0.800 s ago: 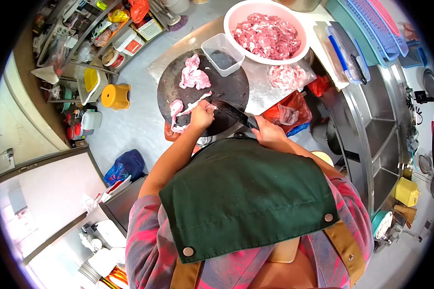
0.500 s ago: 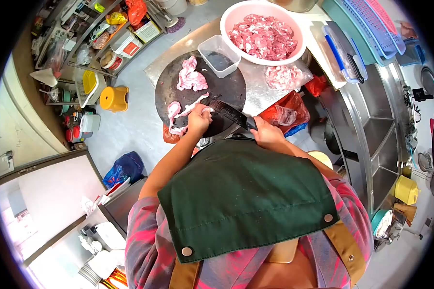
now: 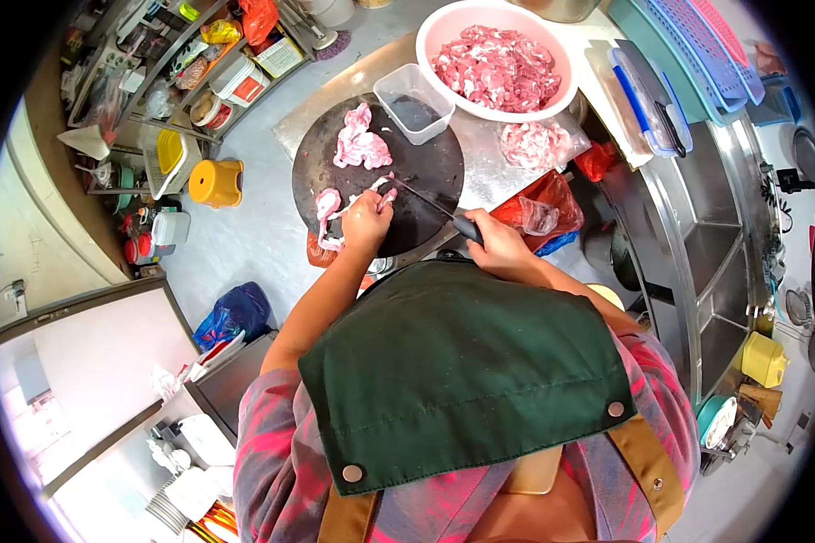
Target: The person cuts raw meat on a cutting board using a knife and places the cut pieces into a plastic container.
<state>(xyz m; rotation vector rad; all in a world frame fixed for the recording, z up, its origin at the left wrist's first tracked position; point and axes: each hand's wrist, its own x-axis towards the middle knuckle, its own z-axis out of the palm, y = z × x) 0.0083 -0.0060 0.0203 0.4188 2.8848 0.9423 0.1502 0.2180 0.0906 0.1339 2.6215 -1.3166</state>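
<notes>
My left hand (image 3: 368,220) is closed on a pale pink strip of meat (image 3: 330,204) at the lower part of the round dark chopping board (image 3: 426,217). My right hand (image 3: 498,244) grips the black handle of a knife (image 3: 467,228). The blade is turned edge-on, so it shows as a thin line, and its tip lies close to the fingers of my left hand. A larger pink and white piece of meat (image 3: 362,145) rests on the board above my left hand. Over the board's upper right edge stands a clear plastic container (image 3: 414,107).
A pink basin (image 3: 563,101) of cut meat and a clear bag of pale meat (image 3: 536,145) are on the metal table (image 3: 480,181). Red bags (image 3: 552,204) lie below its right edge. A lidded box (image 3: 652,104) is at the right; a yellow stool (image 3: 215,183) stands left.
The knife has rotated from showing its broad side to edge-on. My left hand has shifted slightly up, with the held meat's end now beside its fingers.
</notes>
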